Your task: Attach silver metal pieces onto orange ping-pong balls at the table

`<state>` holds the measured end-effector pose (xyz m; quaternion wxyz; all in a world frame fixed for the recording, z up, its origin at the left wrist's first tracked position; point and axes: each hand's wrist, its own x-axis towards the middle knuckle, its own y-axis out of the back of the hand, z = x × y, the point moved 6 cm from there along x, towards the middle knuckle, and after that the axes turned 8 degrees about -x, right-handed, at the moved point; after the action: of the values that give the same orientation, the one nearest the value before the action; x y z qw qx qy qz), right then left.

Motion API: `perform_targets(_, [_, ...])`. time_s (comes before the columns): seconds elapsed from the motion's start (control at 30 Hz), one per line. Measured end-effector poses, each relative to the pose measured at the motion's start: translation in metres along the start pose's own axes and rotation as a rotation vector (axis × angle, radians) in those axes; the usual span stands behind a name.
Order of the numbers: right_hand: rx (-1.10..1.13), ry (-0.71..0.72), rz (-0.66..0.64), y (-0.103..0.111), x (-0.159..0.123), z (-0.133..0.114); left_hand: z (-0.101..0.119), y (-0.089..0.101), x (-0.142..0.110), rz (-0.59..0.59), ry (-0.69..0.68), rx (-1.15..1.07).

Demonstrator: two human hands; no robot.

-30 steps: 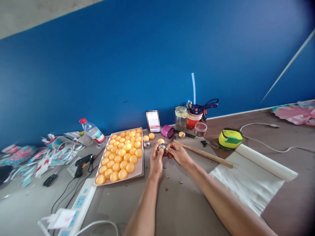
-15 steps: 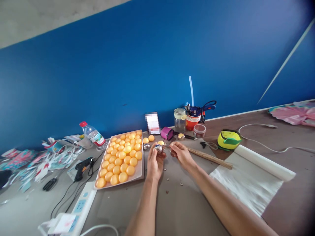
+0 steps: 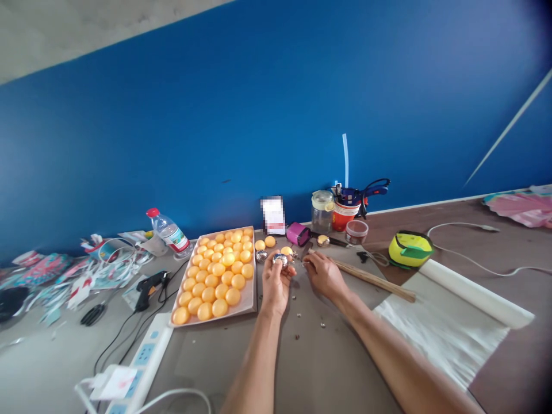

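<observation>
My left hand [image 3: 275,290] is closed round a shiny silver-covered ball [image 3: 280,260], held up just above the table. To its right, my right hand [image 3: 325,277] is low over the tabletop with thumb and fingers drawn together; whatever is between the fingertips is too small to make out. Small silver bits [image 3: 295,255] lie by its fingertips. Just behind my left hand sits an orange ball [image 3: 287,250]. A silver-covered ball [image 3: 261,256] and two plain orange balls [image 3: 269,241] rest between that hand and the box.
On the left stands a shallow box [image 3: 249,292] of orange balls, with a glue gun [image 3: 149,287], power strip [image 3: 146,352] and bottle [image 3: 171,234] beyond. A wooden stick [image 3: 375,278], white sheet roll [image 3: 476,292], yellow-green pouch [image 3: 410,248] and glass jar [image 3: 322,211] are rightward.
My hands were together on the silver ball. The right hand has moved away to the right and down to the table, while the left keeps the ball.
</observation>
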<state>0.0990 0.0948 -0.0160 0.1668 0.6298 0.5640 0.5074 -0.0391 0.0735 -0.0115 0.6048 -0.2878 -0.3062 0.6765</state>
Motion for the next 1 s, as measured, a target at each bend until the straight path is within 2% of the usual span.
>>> perform_targets(0.47, [-0.088,0.031,-0.051,-0.003,-0.001,-0.010,0.001,-0.005,-0.003,-0.081,0.085,-0.160])
perform_targets(0.77, [-0.142,-0.139,-0.012,-0.002,0.000,0.016,0.009,0.003,0.002,-0.025,0.063,-0.204])
perform_targets(1.0, [-0.203,-0.065,-0.112,-0.008,-0.003,0.006,0.010,0.005,0.001,-0.007,0.053,-0.195])
